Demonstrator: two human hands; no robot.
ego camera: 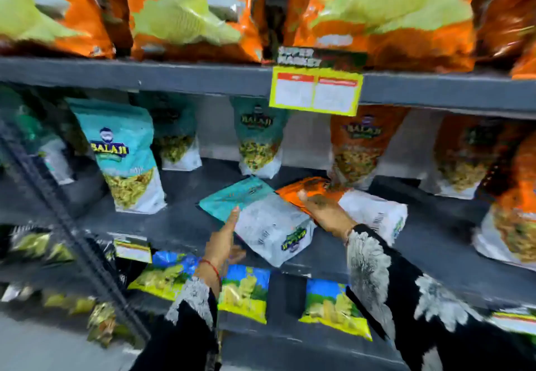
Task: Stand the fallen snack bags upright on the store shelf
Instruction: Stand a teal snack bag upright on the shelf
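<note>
A teal-and-white snack bag (258, 216) lies flat on the dark middle shelf (179, 225), its top pointing away from me. Beside it on the right lies an orange-and-white bag (374, 211), also flat. My left hand (223, 240) touches the teal bag's left edge with fingers extended. My right hand (322, 208) rests on the orange bag's upper part, fingers curled over it. Whether either hand has a firm grip is unclear.
Upright teal bags (124, 153) stand at the left and back, upright orange bags (356, 150) at the right. Big orange bags (188, 13) fill the shelf above, with a yellow price tag (316, 90) on its edge. Blue-yellow packs (246, 292) sit below.
</note>
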